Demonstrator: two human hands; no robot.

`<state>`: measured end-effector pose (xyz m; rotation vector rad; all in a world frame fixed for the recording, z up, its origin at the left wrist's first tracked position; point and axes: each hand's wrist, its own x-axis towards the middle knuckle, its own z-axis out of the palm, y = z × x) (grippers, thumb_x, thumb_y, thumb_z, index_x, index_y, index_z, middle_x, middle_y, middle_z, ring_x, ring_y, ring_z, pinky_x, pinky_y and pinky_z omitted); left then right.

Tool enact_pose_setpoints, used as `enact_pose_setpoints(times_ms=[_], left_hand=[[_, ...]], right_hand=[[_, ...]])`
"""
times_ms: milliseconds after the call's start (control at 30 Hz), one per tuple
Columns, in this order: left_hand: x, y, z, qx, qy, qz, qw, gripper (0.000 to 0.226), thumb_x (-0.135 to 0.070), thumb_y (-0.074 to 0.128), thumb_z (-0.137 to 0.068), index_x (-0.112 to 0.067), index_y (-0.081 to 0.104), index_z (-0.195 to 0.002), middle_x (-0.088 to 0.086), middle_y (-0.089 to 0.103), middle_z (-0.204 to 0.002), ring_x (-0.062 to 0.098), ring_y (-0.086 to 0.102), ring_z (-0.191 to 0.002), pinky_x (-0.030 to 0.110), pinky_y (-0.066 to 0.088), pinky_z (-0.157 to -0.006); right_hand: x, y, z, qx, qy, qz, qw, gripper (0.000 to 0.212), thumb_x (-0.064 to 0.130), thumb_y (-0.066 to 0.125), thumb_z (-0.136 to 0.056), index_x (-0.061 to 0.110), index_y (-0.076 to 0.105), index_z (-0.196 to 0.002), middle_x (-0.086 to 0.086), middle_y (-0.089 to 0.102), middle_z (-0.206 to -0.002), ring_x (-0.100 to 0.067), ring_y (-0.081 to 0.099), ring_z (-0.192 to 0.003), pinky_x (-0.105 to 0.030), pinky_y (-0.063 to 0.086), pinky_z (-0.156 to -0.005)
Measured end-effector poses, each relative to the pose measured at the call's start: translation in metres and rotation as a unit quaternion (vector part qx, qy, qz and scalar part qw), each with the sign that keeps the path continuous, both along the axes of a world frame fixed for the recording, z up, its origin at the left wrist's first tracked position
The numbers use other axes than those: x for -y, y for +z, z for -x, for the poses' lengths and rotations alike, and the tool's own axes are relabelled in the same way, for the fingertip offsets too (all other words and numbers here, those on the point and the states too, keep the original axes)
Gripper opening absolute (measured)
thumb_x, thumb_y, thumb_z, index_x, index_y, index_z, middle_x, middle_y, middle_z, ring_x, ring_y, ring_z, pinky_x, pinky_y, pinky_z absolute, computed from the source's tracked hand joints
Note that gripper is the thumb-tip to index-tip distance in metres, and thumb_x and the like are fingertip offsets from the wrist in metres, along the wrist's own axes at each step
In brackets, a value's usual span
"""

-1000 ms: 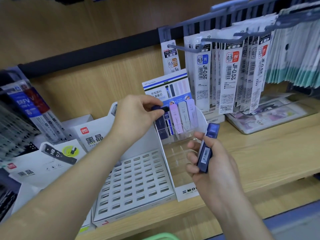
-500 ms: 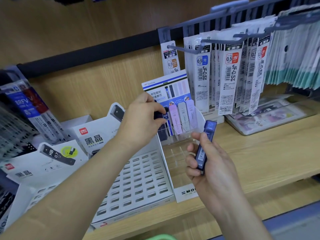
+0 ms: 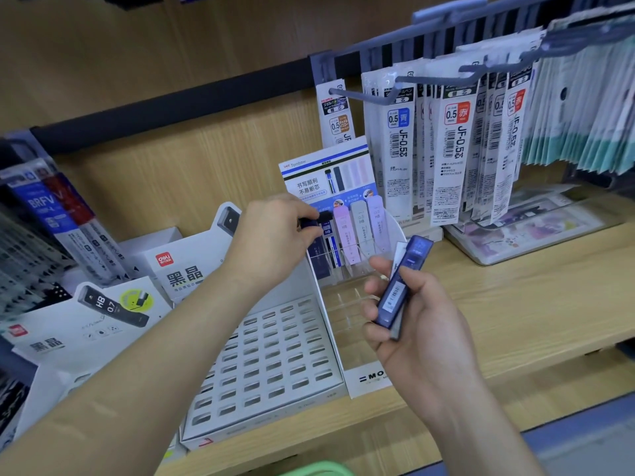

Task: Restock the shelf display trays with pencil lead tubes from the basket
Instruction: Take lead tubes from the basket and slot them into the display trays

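Landmark: the clear acrylic stepped display tray [image 3: 347, 314] w/ a MONO label at its front lip. The left hand [image 3: 275, 242] is over the tray's back-left corner, thumb & forefinger pinching the cap end of a dark navy plastic lead tube [image 3: 311, 223]. It's held upright, prob. so it can drop into the rear row beside the 3 pastel tubes [image 3: 360, 231] (pink, grey, lilac) standing there. The hand hides whether its foot is in a slot yet. The right hand [image 3: 415, 324] waits at the tray's right edge, fingers curled round a translucent blue flat lead tube [image 3: 402, 283], barcode up, likely staged as next stock. A 2nd greyish piece shows behind it; can't tell what. Tubes show only in the tray's rear row, so I'd judge restocking is early. A white card tray w/ rows of slots [image 3: 275, 365] sits against the tray's left side. The rim of a green plastic basket [image 3: 319, 470] peeks in below the tray's front.
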<state>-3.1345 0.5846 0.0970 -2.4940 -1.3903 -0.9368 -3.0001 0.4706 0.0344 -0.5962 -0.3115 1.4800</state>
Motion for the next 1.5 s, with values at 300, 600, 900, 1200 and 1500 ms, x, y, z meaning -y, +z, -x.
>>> enact_pose_setpoints(times_ms=[300, 600, 900, 1200, 1500], left_hand=[[0.047, 0.011, -0.011, 0.244, -0.090, 0.223, 0.939, 0.013, -0.022, 0.063, -0.091, -0.020, 0.073, -0.098, -0.009, 0.072, -0.081, 0.003, 0.062, -0.068, 0.023, 0.053, -0.066], [0.074, -0.008, 0.028, 0.395, -0.202, 0.424, 0.790, 0.025, -0.008, 0.082, -0.065, -0.017, 0.078, -0.088, 0.013, 0.073, -0.086, 0.019, 0.069, -0.076, 0.022, 0.054, -0.066], [0.075, 0.003, 0.101, 0.328, 0.049, 0.155, 0.930, 0.021, -0.011, 0.065, -0.088, -0.029, 0.073, -0.082, -0.009, 0.066, -0.061, 0.003, 0.058, -0.053, 0.013, 0.050, -0.060], [0.062, -0.011, 0.132, 0.170, 0.127, 0.095, 0.972, 0.014, -0.010, 0.072, -0.082, -0.023, 0.072, -0.088, -0.025, 0.061, -0.071, -0.014, 0.057, -0.062, 0.009, 0.046, -0.072], [0.049, -0.029, 0.117, 0.059, 0.107, 0.100, 0.987, 0.014, -0.022, 0.071, -0.084, -0.022, 0.076, -0.097, 0.001, 0.075, -0.083, 0.018, 0.066, -0.082, 0.027, 0.045, -0.076]], right_hand=[[0.004, 0.001, 0.002, 0.144, 0.045, -0.054, 0.987, 0.023, 0.031, 0.063, -0.082, 0.014, 0.068, -0.097, -0.006, 0.064, -0.069, -0.007, 0.035, -0.035, -0.014, 0.020, -0.031], [0.009, 0.003, 0.004, 0.157, 0.126, -0.035, 0.979, 0.033, 0.040, 0.064, -0.079, 0.012, 0.071, -0.094, -0.005, 0.043, -0.047, -0.007, 0.022, -0.031, -0.015, 0.014, -0.032], [0.008, 0.001, 0.037, 0.256, 0.105, -0.040, 0.960, 0.019, 0.020, 0.052, -0.099, 0.013, 0.069, -0.104, -0.005, 0.063, -0.079, -0.011, 0.043, -0.053, -0.022, 0.035, -0.047], [0.015, -0.005, 0.072, 0.353, 0.060, -0.030, 0.933, 0.023, 0.015, 0.051, -0.101, 0.009, 0.067, -0.085, -0.002, 0.065, -0.067, -0.014, 0.054, -0.048, -0.022, 0.044, -0.043], [0.014, -0.012, 0.079, 0.371, 0.099, 0.007, 0.924, 0.020, 0.006, 0.045, -0.102, 0.005, 0.065, -0.104, -0.007, 0.063, -0.078, -0.010, 0.057, -0.048, -0.021, 0.048, -0.049]])
